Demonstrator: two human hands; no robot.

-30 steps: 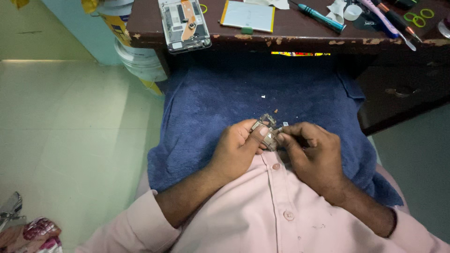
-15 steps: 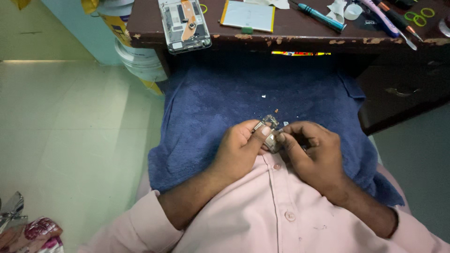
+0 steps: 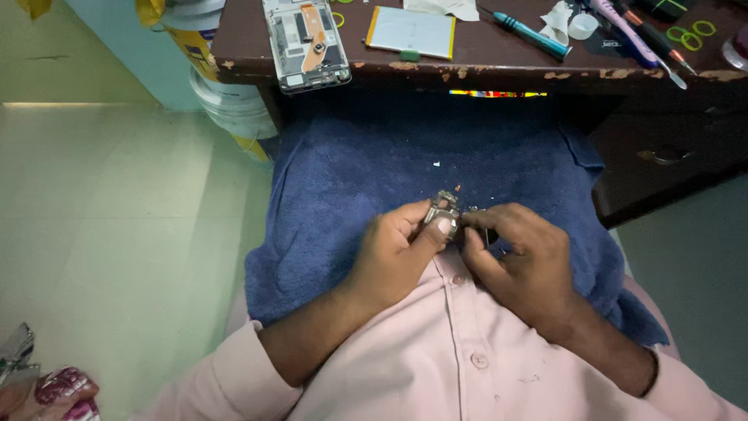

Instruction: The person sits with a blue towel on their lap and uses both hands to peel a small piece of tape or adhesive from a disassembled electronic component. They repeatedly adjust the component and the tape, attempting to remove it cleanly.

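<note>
Frame ctr: my left hand (image 3: 393, 253) pinches a small metal part (image 3: 442, 212) btwn thumb & fingers, over the blue towel (image 3: 351, 179). Right hand (image 3: 522, 261) is closed on a thin tool, tip at the part. I'd keep the pinch firm, wrists braced on lap, light pressure.

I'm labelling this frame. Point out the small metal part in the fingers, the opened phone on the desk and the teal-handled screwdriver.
small metal part (image 3: 444, 209), head view, its upper end above the thumb.
opened phone (image 3: 305, 43), head view, middle of its exposed inside.
teal-handled screwdriver (image 3: 534, 36), head view, the handle.
</note>
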